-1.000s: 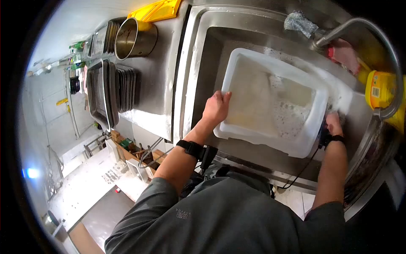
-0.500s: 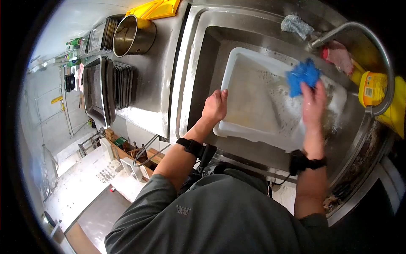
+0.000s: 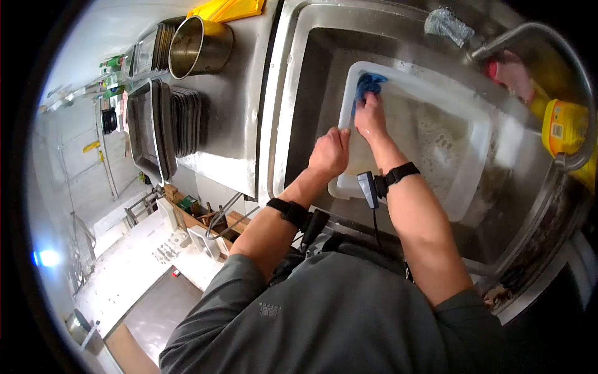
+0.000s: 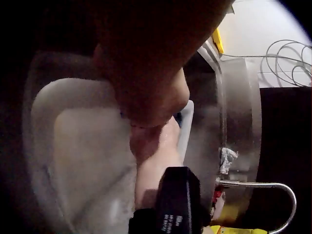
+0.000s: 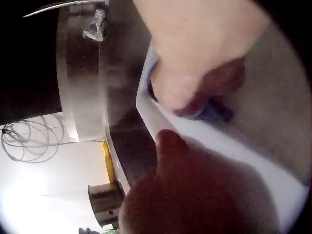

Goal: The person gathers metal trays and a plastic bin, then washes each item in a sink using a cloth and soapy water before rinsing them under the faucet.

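A white plastic tub [image 3: 416, 79] sits in the steel sink, with cloudy, sudsy water inside it. My left hand [image 3: 330, 151] grips the tub's left rim, its thumb up over the edge. In the tub's far left corner, my right hand [image 3: 370, 117] holds a crumpled blue cloth [image 3: 371, 81] against the inner wall. The right wrist view shows the blue cloth [image 5: 214, 113] bunched under the right hand [image 5: 190, 83], with the left hand [image 5: 195, 190] close by on the rim. In the left wrist view the cloth is mostly hidden behind the hands.
The steel sink [image 3: 317, 47] surrounds the tub. A curved faucet [image 3: 548, 32] and a yellow container [image 3: 557, 128] stand at the right. On the left counter are a metal pot [image 3: 202, 48], stacked dark trays [image 3: 184, 121] and a yellow plastic piece [image 3: 230, 9].
My right hand came up from the tub's right side with the blue cloth, then crossed left to the far left corner. The left hand stays on the left rim.
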### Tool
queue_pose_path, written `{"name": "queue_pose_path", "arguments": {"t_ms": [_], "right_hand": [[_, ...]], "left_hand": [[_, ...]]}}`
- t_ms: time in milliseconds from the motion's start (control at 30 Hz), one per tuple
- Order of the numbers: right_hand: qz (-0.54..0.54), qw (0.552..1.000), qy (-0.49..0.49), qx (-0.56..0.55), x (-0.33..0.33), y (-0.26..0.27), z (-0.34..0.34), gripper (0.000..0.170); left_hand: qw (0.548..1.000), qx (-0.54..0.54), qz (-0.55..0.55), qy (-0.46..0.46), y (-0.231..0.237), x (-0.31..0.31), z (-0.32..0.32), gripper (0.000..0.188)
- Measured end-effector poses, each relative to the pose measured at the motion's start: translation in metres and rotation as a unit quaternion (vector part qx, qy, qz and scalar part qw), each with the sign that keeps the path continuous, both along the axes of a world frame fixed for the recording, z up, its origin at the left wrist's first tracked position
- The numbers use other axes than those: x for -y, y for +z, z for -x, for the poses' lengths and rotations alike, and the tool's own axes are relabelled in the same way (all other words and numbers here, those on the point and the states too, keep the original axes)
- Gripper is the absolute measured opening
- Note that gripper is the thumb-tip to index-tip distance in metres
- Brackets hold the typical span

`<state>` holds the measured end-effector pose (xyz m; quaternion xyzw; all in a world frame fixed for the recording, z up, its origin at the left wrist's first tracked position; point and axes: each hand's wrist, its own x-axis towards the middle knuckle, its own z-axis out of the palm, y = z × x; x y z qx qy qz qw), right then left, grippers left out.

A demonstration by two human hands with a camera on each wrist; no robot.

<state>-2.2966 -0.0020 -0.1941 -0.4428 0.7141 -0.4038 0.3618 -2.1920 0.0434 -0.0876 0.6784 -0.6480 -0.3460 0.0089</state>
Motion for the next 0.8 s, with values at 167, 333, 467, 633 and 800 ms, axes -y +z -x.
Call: {"name": "queue_pose_path", "arguments": {"t_ms": [167,333,467,633,800], "right_hand": [[-0.156,0.965,0.092,0.191,-0.04,0.0,-0.006,0.024],[-0.153,0.954,0.2,0.162,-0.095,0.056,0.001,0.032],[-0.168,0.948,0.232,0.139,-0.108,0.072,0.005,0.038],[-0.026,0.977,0.139,0.157,-0.077,0.054,0.009,0.032],[0.003,0.994,0.077,0.079,-0.005,0.028,0.026,0.019]], "left_hand": [[0.994,-0.091,0.061,0.02,-0.02,0.006,-0.006,0.038],[0.989,-0.129,0.052,0.047,-0.023,0.02,0.001,0.052],[0.985,-0.149,0.051,0.073,-0.031,0.017,-0.007,0.053],[0.989,-0.124,0.01,0.079,-0.02,0.023,-0.003,0.05],[0.999,-0.016,0.003,0.046,-0.007,0.006,0.01,0.046]]}}
